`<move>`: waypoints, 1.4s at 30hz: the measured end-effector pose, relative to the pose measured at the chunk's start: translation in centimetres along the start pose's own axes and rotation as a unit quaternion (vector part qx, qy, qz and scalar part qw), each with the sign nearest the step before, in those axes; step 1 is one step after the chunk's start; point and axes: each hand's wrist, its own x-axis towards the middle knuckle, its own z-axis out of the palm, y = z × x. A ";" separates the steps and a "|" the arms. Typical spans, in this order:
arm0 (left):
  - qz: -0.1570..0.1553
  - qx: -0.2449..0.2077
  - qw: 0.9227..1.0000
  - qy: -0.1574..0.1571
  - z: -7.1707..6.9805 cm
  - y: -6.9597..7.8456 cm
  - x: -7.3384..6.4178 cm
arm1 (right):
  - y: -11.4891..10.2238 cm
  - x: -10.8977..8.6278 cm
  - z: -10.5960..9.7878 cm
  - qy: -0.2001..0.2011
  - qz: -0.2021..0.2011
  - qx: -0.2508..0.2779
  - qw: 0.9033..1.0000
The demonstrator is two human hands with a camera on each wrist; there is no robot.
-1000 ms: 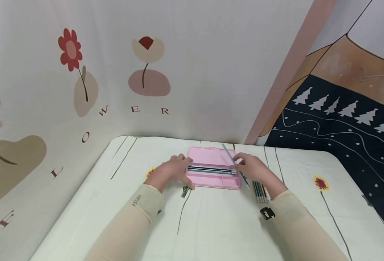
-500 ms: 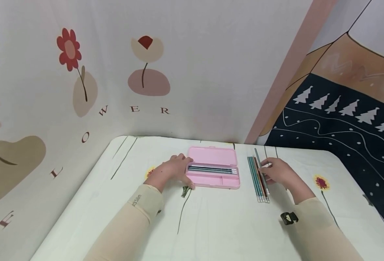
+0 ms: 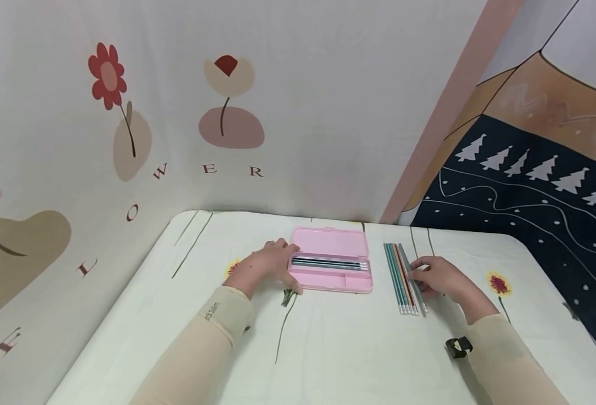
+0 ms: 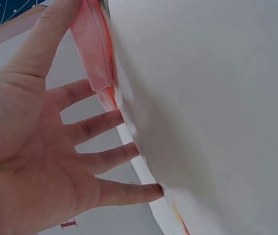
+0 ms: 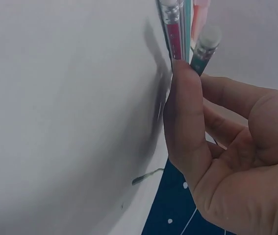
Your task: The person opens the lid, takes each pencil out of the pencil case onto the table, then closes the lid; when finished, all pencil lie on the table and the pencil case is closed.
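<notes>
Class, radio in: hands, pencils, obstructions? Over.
Left hand touches open pink case. Right hand pinches a pencil beside the pencil row. Nothing visibly in the way.

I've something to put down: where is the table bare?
Prints aside, the widest bare patch of the table lies in front of the case, between the sleeves. Room too: left of the left hand and right of the right hand. Crowded: the case, which the left hand touches, and the pencils; only a narrow strip parts them.
</notes>
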 end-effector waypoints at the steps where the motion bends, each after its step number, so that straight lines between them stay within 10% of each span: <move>1: -0.001 -0.001 1.000 0.000 0.0 0.0 0.0 | 0.0 0.0 0.1 0.000 0.001 0.000 1.000; 29: -0.002 0.005 1.000 -0.004 -0.1 0.0 -0.1 | -0.5 0.7 0.8 0.050 0.003 -0.035 0.998; 42: 0.001 0.003 1.000 0.000 0.0 -0.1 0.1 | -5.2 1.4 3.7 0.058 -0.149 -0.070 0.985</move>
